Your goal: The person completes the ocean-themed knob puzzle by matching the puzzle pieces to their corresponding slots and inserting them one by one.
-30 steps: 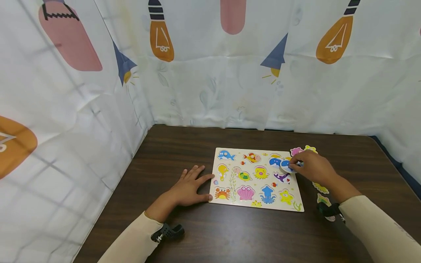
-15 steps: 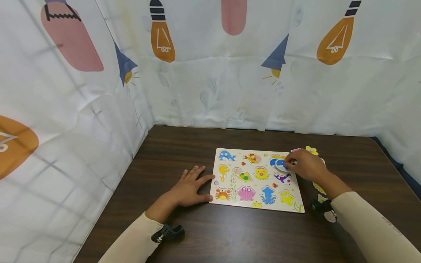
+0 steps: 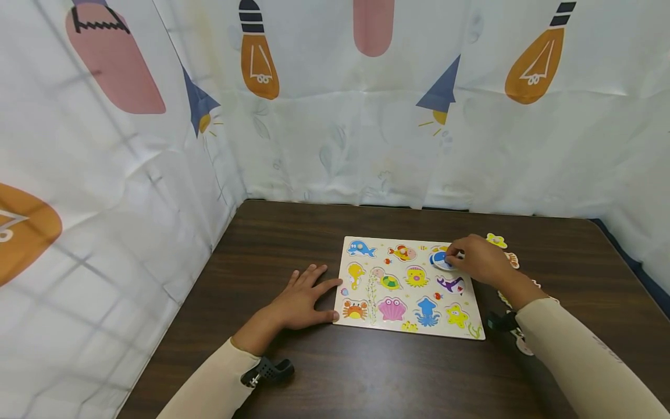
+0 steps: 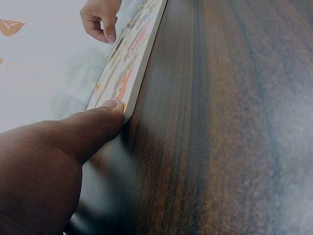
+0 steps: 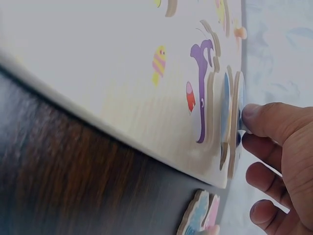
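Note:
A light wooden peg-puzzle board [image 3: 439, 329] with sea-animal pictures lies on the table. At its upper right, my right hand [image 3: 478, 262] pinches the small knob of a blue-and-white puzzle piece [image 3: 441, 261] between thumb and forefinger. In the right wrist view that puzzle piece [image 5: 234, 152] shows edge-on, close over a blue picture and beside a purple one. The other right fingers are loosely bent. My left hand [image 3: 298, 299] lies on the table with its fingers spread, forefinger and thumb at the board's left edge. In the left wrist view the thumb [image 4: 112, 106] touches the board's corner.
To the right of the board lie several loose puzzle pieces, among them a yellow one [image 3: 495, 240] and an orange-and-white one [image 3: 513, 260]; others are partly hidden under the right forearm. A white printed curtain [image 3: 335, 145] hangs behind and left of the brown table [image 3: 293, 233].
My right hand has moved left and slightly up with the blue puzzle piece, bringing it over the blue picture at the board's upper right. The left hand and board have stayed put.

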`<state>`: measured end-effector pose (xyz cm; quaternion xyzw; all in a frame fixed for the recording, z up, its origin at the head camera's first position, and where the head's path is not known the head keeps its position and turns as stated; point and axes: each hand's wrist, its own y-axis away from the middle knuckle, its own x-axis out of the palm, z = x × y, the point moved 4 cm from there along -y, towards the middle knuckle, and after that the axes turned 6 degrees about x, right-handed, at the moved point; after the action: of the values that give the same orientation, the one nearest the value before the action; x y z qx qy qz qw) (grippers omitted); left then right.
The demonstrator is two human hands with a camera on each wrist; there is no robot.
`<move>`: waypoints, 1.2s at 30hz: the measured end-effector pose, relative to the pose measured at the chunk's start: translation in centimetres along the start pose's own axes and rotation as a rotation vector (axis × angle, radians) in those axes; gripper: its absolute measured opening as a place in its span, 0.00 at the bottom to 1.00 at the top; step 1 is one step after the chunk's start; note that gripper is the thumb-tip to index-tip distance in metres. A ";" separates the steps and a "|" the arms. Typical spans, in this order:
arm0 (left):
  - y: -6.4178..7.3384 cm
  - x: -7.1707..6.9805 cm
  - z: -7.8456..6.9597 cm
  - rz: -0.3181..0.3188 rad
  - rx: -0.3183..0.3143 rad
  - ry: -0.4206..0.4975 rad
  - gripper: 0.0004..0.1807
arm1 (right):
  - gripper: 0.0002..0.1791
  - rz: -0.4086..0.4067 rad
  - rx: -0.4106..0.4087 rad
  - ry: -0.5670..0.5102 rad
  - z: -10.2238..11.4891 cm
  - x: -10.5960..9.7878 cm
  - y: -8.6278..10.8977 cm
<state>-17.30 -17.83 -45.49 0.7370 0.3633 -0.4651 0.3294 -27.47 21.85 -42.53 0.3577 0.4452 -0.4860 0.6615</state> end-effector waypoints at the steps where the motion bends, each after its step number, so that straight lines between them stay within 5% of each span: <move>1: 0.0 0.0 0.0 0.000 0.000 -0.001 0.43 | 0.04 0.005 -0.001 0.000 0.1 0.1 -0.1; 36: -0.1 0.2 0.2 0.001 -0.003 -0.006 0.43 | 0.08 0.006 0.012 0.025 0.4 1.3 -0.9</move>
<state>-17.40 -17.92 -45.79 0.7352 0.3625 -0.4668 0.3318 -28.09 20.81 -43.65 0.3691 0.4492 -0.4823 0.6552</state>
